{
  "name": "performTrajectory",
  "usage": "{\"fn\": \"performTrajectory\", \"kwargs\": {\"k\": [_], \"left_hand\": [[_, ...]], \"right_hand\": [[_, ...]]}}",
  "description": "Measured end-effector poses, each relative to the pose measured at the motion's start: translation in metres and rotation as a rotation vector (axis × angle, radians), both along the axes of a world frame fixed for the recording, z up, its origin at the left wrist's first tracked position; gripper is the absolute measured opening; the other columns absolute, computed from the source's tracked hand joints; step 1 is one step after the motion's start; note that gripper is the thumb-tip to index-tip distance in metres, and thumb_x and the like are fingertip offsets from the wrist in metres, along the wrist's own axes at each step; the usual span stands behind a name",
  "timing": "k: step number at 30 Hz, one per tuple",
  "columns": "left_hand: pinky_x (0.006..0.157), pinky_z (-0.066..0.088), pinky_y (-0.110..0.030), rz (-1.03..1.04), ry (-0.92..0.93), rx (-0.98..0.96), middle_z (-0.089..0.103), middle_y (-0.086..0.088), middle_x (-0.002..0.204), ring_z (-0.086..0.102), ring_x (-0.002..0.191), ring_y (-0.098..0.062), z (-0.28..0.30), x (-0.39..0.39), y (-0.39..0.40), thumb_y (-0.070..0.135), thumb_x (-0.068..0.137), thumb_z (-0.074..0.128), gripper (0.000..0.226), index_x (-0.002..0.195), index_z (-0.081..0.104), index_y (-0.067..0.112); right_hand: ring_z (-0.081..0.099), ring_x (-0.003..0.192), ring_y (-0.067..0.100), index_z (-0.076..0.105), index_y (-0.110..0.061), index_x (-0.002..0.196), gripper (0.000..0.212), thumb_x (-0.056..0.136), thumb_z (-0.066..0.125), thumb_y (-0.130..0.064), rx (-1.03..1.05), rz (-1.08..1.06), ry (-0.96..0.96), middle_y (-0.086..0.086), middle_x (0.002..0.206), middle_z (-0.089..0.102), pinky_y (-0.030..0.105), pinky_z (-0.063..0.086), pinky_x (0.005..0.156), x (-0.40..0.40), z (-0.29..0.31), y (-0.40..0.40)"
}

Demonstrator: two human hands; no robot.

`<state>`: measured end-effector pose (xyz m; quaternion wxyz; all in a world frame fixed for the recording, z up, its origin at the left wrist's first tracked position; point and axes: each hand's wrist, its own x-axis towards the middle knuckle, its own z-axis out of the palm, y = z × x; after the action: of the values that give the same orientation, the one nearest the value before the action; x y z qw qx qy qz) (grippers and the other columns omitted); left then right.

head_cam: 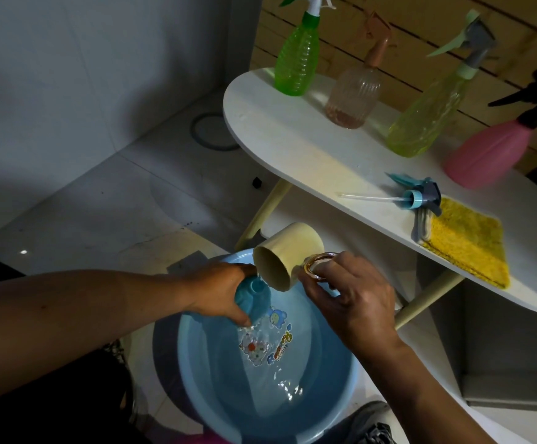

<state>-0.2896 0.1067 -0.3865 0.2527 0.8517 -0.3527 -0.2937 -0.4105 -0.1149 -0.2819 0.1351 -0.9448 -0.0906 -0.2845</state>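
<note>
My left hand (220,291) grips a blue spray bottle (254,299) with no spray head, holding it tilted over a blue basin (341,373) that has water in it. My right hand (353,299) holds a cream mug (288,257) by its shiny ring handle. The mug is tipped on its side, its mouth right above the bottle's neck. The blue spray head (416,197) with its thin tube lies on the white table (293,136).
Standing on the table are a green spray bottle (297,56), a clear pink one (353,91), a yellow one (427,116) and a pink one (491,152). A yellow cloth (469,241) lies by the table's edge. The basin sits on a pale tiled floor.
</note>
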Motion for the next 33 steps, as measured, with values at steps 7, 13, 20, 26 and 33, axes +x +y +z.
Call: {"fn": "performTrajectory", "kwargs": {"k": [7,13,20,26,33], "left_hand": [[0.074,0.039,-0.008,0.011,-0.04,0.0,0.058,0.019,0.121,0.053,0.101,-0.001,0.003,0.0,-0.001,0.053,0.068,0.091,0.084,0.139,0.05,0.033],[0.079,0.042,-0.011,0.028,-0.037,-0.01,0.06,0.016,0.129,0.054,0.105,-0.003,0.005,-0.001,0.0,0.052,0.068,0.091,0.086,0.14,0.049,0.033],[0.093,0.051,-0.024,0.02,-0.002,-0.024,0.06,0.019,0.129,0.058,0.114,-0.006,0.005,-0.003,-0.001,0.054,0.065,0.092,0.089,0.14,0.048,0.038],[0.102,0.051,-0.03,0.027,-0.006,-0.021,0.059,0.017,0.134,0.056,0.121,-0.008,0.003,-0.003,-0.001,0.056,0.062,0.092,0.099,0.147,0.044,0.038],[0.1,0.052,-0.03,0.038,0.0,-0.026,0.058,0.021,0.132,0.058,0.119,-0.006,-0.001,-0.001,-0.002,0.059,0.06,0.091,0.097,0.143,0.044,0.043]], "right_hand": [[0.057,0.066,0.021,0.076,-0.016,0.084,0.02,0.093,0.075,-0.034,-0.075,0.037,-0.064,-0.001,0.079,0.065,0.03,0.044,0.055,-0.002,0.003,0.001],[0.056,0.064,0.02,0.076,-0.015,0.084,0.021,0.093,0.074,-0.034,-0.091,0.06,-0.077,0.0,0.078,0.065,0.03,0.042,0.056,-0.003,0.002,0.0],[0.059,0.066,0.023,0.075,-0.014,0.082,0.019,0.093,0.075,-0.03,-0.054,0.016,-0.098,0.001,0.078,0.065,0.036,0.047,0.056,-0.003,-0.006,-0.01],[0.049,0.059,0.025,0.066,-0.018,0.077,0.018,0.091,0.075,-0.025,-0.404,0.049,-0.119,0.002,0.071,0.054,0.036,0.033,0.06,-0.008,-0.016,-0.017],[0.059,0.069,0.014,0.073,-0.023,0.087,0.017,0.095,0.071,-0.038,0.148,-0.241,0.016,-0.008,0.078,0.063,0.037,0.047,0.059,-0.007,-0.01,-0.011]]}}
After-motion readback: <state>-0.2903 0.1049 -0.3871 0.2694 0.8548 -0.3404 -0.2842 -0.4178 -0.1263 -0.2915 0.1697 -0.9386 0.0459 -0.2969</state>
